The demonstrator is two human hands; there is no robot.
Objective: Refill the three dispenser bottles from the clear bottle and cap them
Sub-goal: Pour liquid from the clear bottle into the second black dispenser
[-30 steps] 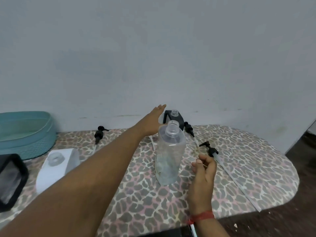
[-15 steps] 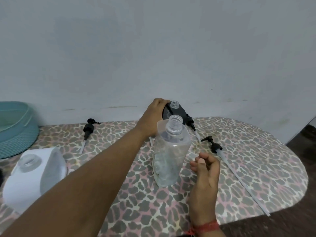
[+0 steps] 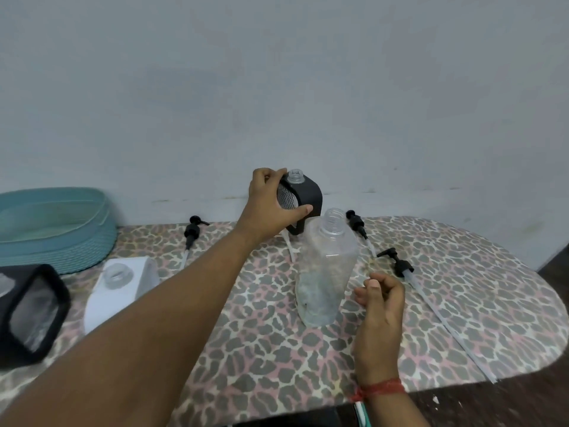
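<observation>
Clear bottle [image 3: 325,269] stands uncapped and upright mid-table [image 3: 462,288], just in front of the black dispenser bottle [image 3: 303,200], which the left hand [image 3: 271,206] grips with fingers and thumb curled round it, while the right hand [image 3: 381,298] hovers beside it, loosely curled and holding nothing.

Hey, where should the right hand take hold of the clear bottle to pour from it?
Judging by its shape, grip the clear bottle around mid-body, coming from its right side, where the right hand hovers. It stands upright and uncapped, its flat-sided body is wider than the neck, and the left hand holds the black dispenser bottle behind it.
</observation>
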